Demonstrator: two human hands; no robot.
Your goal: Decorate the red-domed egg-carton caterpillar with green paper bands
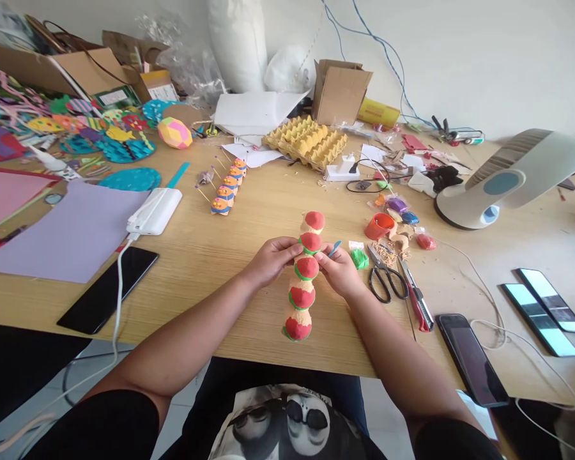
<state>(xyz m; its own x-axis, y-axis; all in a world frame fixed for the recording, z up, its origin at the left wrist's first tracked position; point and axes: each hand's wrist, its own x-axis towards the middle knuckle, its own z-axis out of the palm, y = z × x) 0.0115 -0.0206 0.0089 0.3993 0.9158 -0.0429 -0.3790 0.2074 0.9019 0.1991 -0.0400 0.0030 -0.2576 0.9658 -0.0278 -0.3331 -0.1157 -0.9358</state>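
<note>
A strip of egg carton [305, 276] with several bumps, coated in red and green clay, is held above the table in front of me. My left hand [274, 259] pinches its left side near the second bump. On the opposite side my right hand [338, 268] grips the same strip with thumb and fingers. A small blue tool [334, 248] sticks out from the fingers of that right hand. Just right of it lie a packet of green clay [359, 258] and black-handled scissors [386, 275].
A decorated carton strip [229, 186] with pins stands left of centre. Yellow egg trays [307, 142] lie at the back. To the right are a red cup [379, 225], a utility knife [418, 299], a white fan [498, 182] and phones [472, 358]. A power bank [155, 211] sits left.
</note>
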